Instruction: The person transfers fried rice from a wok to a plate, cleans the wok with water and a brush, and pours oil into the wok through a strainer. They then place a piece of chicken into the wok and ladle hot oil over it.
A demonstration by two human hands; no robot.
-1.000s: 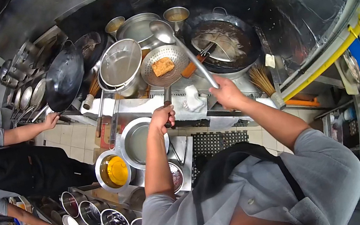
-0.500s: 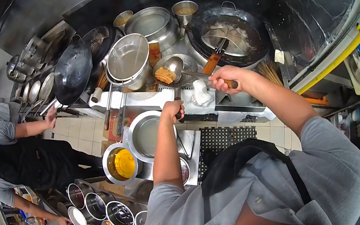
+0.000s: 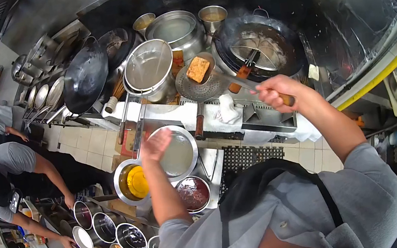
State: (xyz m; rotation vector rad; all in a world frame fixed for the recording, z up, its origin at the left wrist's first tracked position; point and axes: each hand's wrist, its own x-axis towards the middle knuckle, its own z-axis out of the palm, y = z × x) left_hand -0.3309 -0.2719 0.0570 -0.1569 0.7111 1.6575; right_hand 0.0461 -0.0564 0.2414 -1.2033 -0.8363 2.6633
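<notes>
1. In the head view, the room is a kitchen with a dark wall behind the stove (image 3: 183,112) and light tiles on the floor (image 3: 74,137).
2. Your right hand (image 3: 283,95) is closed around the wooden handle of a ladle (image 3: 236,80).
3. The golden-brown block (image 3: 198,69) is in the bowl of this ladle, over the edge of the perforated skimmer (image 3: 207,90). Whether the ladle touches the skimmer, I cannot tell.
4. Your left hand (image 3: 157,145) is open, with its fingers stretched, and it grips nothing. It appears over the side of a wide metal bowl (image 3: 178,156), well apart from your right hand.
5. The skimmer has its wooden handle pointing toward you. Just beside it is a white cloth (image 3: 228,109).
6. On the right of the ladle is a wok (image 3: 293,50) with bubbling liquid, and a wire strainer (image 3: 259,55) is inside it.
7. On the left of the skimmer, a mesh sieve (image 3: 149,66) is on top of a pot (image 3: 160,92).
8. Near your left forearm are a bowl of yellow liquid (image 3: 137,182) and a bowl of dark red contents (image 3: 193,194).
9. At the far left, a co-worker (image 3: 17,170) in a grey shirt leans over the metal containers (image 3: 104,227).
</notes>
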